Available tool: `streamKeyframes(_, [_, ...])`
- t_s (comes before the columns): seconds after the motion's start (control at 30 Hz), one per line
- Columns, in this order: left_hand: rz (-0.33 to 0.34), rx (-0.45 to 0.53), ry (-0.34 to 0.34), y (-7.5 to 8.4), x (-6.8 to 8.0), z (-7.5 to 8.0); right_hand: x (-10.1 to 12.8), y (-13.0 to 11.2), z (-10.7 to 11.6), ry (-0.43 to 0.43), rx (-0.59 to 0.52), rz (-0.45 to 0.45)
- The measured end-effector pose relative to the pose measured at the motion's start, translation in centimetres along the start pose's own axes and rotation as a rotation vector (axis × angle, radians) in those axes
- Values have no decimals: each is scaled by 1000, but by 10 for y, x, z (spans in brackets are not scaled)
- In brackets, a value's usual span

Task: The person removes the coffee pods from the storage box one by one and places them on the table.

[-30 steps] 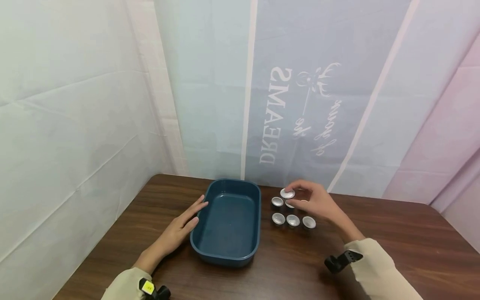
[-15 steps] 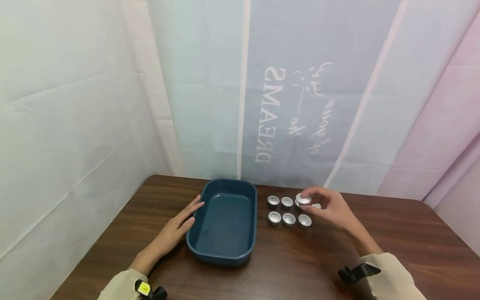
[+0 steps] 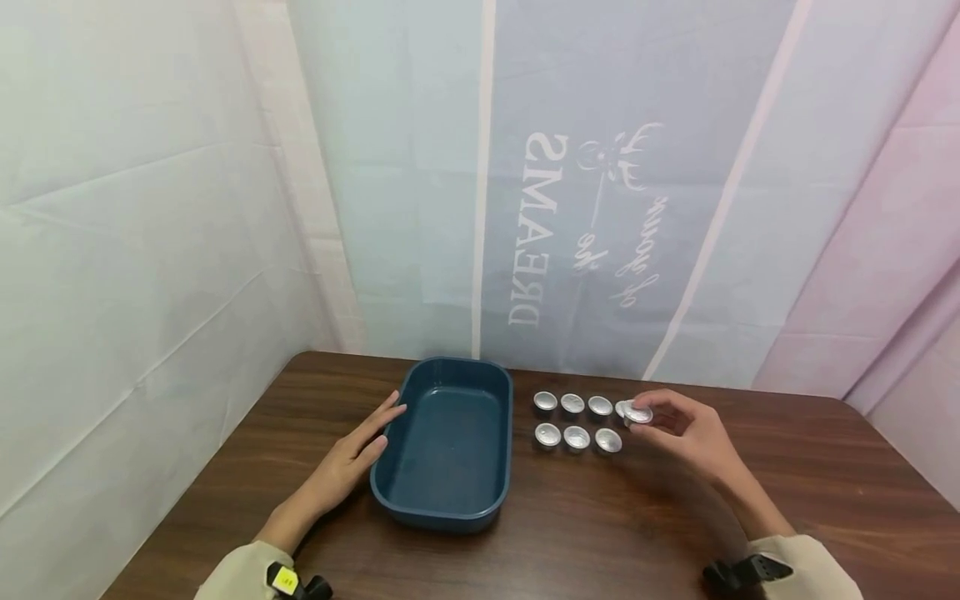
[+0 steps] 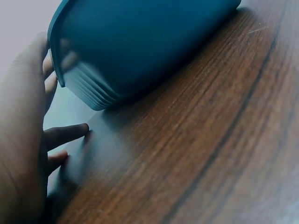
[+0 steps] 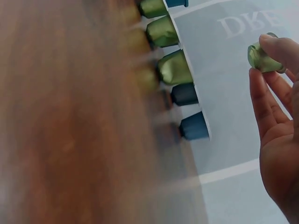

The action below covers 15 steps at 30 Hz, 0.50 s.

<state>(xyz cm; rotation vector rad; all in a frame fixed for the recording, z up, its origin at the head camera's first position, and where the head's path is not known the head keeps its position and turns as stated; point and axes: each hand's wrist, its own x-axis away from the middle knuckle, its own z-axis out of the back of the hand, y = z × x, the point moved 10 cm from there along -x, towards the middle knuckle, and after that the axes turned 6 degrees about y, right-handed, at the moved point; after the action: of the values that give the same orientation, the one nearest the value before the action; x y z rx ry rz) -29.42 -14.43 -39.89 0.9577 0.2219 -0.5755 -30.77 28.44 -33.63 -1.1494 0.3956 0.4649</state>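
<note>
A dark blue plastic tub (image 3: pixel 442 450) stands on the brown wooden table (image 3: pixel 600 533). Right of it, several foil-topped capsules (image 3: pixel 576 437) sit in two rows. My right hand (image 3: pixel 654 417) pinches one capsule (image 3: pixel 638 414) just above the right end of the back row. The right wrist view shows the held capsule (image 5: pixel 264 58) to be green, gripped between thumb and fingertips (image 5: pixel 280 46). Green and dark blue capsules (image 5: pixel 174 67) stand below it. My left hand (image 3: pixel 382 429) lies flat on the table, straight fingers against the tub's left rim. The left wrist view shows those fingers (image 4: pixel 65 133) beside the tub (image 4: pixel 140 42).
A pale fabric backdrop (image 3: pixel 570 208) with mirrored lettering hangs close behind the table's far edge. More sheeting closes off the left side. Bare wood (image 3: pixel 825 467) stretches to the right of the capsules and in front of the tub.
My right hand has carried the pinched capsule rightward, from over the left part of the cluster to its right end. The left hand has stayed against the tub.
</note>
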Motion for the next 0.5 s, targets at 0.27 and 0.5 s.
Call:
streamKeyframes(0.27, [1, 17, -15, 3, 1, -1, 19, 28, 13, 29, -30, -47])
streamKeyframes(0.5, [17, 1, -16, 0, 0, 1, 29, 56, 12, 14, 28, -130])
